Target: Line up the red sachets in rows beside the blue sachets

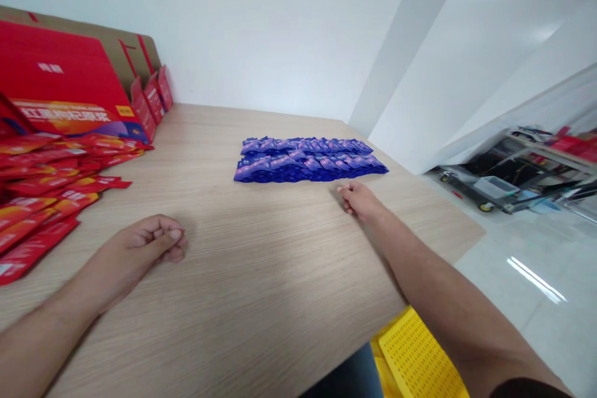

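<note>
Tabletop (261,305); right hand (360,201) beside blue sachets (310,160)

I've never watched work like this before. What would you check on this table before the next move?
Left hand free, curled and resting on the wooden table, holding nothing: ok.
Right hand free, fingertips just short of the front row of blue-and-purple sachets: ok.
Sachets lying in two neat overlapping rows: ok.
Red packets at the left lying in a loose heap, not in rows: not ok.
Number of sachets, since they overlap: cannot tell.
</note>
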Tool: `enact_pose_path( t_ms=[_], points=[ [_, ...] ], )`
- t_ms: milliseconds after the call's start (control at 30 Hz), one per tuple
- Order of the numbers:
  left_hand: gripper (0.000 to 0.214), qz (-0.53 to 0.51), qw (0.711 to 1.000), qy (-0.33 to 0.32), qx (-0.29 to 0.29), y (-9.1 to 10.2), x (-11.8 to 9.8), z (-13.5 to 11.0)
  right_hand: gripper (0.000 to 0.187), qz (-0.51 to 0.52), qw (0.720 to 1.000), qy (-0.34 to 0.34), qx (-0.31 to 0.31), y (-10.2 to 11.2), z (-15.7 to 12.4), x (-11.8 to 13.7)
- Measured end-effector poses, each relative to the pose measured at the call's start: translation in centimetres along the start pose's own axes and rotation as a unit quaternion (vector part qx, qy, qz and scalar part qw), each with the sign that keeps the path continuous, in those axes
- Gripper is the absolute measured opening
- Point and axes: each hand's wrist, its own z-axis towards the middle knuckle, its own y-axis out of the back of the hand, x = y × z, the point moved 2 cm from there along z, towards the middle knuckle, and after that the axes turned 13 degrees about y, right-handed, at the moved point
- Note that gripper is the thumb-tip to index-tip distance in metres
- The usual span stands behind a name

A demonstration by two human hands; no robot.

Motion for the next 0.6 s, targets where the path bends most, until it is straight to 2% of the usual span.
enact_pose_path(
  t_ms=[167,333,400,500,567,600],
  points=[
    [0.065,-0.023,1.0,0.006,0.007,-0.3,-0.3,-0.3,0.019,-0.075,0.975,0.1,0.185,-3.3,-4.1,4.3],
    [0.064,-0.033,0.999,0.001,0.014,-0.4,-0.3,0.0,0.01,-0.097,0.925,0.183,0.318,-9.1,-8.4,9.4],
    [0.065,-0.03,0.999,-0.01,0.025,-0.4,-0.2,0.1,0.008,-0.104,0.898,0.214,0.371,-11.7,-9.8,11.6],
    [0.065,-0.028,0.998,-0.027,0.041,-0.4,0.0,0.2,0.007,-0.157,0.834,0.281,0.449,-15.1,-11.5,14.9],
    [0.061,-0.021,0.998,-0.039,0.041,-0.4,0.0,0.2,0.009,-0.202,0.796,0.322,0.471,-16.9,-12.2,16.7],
    [0.059,-0.015,0.998,-0.046,0.04,-0.4,0.0,0.2,0.01,-0.216,0.786,0.335,0.472,-17.7,-12.5,17.4]
  ],
)
